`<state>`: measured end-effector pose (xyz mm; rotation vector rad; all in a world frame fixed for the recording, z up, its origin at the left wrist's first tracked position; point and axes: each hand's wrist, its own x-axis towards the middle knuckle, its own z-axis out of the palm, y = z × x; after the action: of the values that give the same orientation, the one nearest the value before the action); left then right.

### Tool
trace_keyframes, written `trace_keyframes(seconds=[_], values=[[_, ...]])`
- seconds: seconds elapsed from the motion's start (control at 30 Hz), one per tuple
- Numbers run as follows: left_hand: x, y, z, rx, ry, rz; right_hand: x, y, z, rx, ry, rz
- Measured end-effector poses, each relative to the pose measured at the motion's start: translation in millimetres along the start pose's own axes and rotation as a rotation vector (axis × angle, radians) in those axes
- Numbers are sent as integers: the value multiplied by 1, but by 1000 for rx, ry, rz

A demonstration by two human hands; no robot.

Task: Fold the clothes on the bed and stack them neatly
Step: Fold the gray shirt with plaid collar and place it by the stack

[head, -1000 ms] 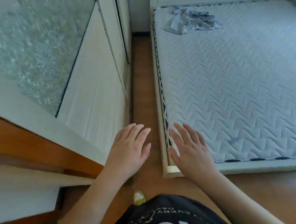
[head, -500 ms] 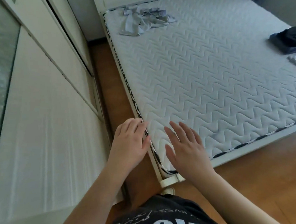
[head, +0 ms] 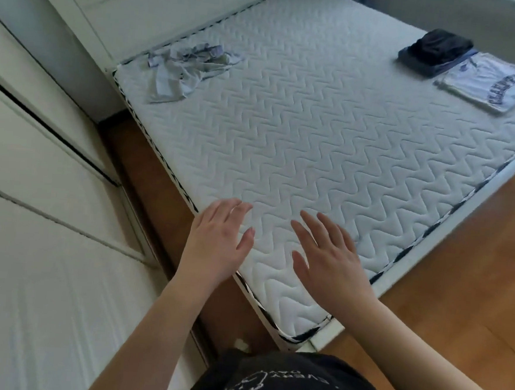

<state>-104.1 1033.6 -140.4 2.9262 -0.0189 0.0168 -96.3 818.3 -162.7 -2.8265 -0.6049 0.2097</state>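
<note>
I held both hands — left hand (head: 216, 243), right hand (head: 328, 260) — spread and empty over the mattress (head: 299, 143) near corner (presumably readying it), crumpled garment (head: 186, 65) lying far-left.

White wardrobe doors (head: 37, 194) left of a wooden floor (head: 457, 285).

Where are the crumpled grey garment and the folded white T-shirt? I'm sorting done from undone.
crumpled grey garment (head: 186, 68), head view, on its bunched middle.
folded white T-shirt (head: 486, 83), head view, on its flat top face.
</note>
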Motion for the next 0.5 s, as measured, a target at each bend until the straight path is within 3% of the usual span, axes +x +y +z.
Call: trace_keyframes(seconds=[0.33, 0.5], values=[[111, -61, 2, -50, -56, 273, 84, -28, 10, -79, 125, 217], [175, -116, 3, 24, -226, 453, 147, -65, 24, -115, 149, 372]])
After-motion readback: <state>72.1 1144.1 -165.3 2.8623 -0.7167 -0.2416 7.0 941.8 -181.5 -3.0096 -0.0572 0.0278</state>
